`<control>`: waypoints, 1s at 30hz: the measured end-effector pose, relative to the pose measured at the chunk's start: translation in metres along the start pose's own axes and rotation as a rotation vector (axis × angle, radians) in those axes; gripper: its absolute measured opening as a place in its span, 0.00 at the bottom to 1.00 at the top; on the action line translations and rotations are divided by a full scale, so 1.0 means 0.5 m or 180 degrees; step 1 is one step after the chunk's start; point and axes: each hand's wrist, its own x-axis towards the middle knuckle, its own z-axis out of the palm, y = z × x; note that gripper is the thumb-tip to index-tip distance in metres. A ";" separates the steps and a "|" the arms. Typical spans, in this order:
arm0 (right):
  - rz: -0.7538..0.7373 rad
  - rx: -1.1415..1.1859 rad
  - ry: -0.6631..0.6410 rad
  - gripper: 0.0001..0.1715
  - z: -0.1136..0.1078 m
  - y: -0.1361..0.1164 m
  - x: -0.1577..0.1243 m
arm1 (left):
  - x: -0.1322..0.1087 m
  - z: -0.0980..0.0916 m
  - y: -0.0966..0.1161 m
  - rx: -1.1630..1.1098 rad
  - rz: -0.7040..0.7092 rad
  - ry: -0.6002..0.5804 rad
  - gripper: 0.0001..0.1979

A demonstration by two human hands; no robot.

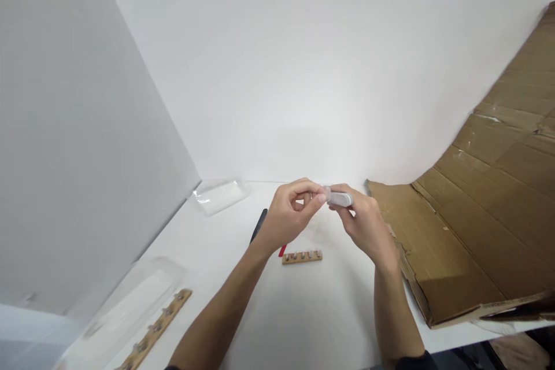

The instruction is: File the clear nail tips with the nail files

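My right hand (pixel 362 219) grips a small grey-and-white object (pixel 341 199) with a rounded end, held above the table; its exact kind does not show. At the object's left end, my left hand (pixel 295 208) pinches a small pale, translucent piece (pixel 327 191) between thumb and forefinger. Just below the hands, a short wooden strip (pixel 302 261) lies on the table with several small metallic pieces standing along it. Part of a red item (pixel 282 251) peeks out beside my left wrist. A black item (pixel 259 226) is partly covered by my left forearm.
A clear plastic package (pixel 221 196) lies at the back left. Nearer, a translucent tray (pixel 130 300) sits beside a longer wooden strip (pixel 158 329) bearing several metallic pieces. Folded brown cardboard (pixel 451 260) covers the right side and leans up the white wall (pixel 303 69).
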 end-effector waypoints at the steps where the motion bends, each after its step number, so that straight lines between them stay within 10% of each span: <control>1: 0.0012 0.0000 0.0111 0.20 0.000 -0.002 0.000 | 0.000 -0.001 -0.001 0.0013 -0.0001 -0.0044 0.10; 30: -0.0141 0.0128 0.0215 0.21 0.011 -0.005 0.000 | 0.002 -0.018 -0.010 -0.0171 -0.0022 -0.0191 0.12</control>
